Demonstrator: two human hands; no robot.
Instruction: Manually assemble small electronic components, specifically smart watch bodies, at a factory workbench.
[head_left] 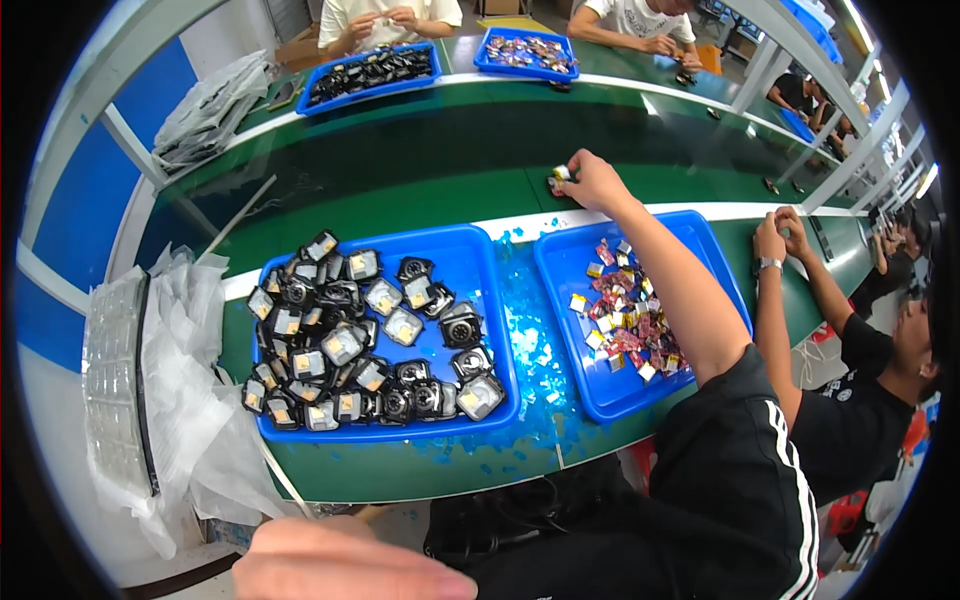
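Observation:
Out over the green conveyor belt [400,165], my right hand [597,185] is closed, thumb and fingers pinching a small black watch-like housing with a white-and-yellow module [558,182] at the belt's near side. My left hand [345,565] is low in front of me, close to the camera and cut off by the lower edge. Its visible fingers are stretched out and nothing shows in them. A blue tray [478,255] on the left holds many black watch-like housings [342,343]. Under my right forearm, another blue tray [590,398] holds small red circuit boards with white-and-yellow modules [640,330].
Blue film scraps [530,350] litter the green bench between the trays. Clear plastic trays [115,380] and white wrapping [185,370] stand at the left. A co-worker [860,400] sits close on my right; others work across the belt behind more blue trays [525,70].

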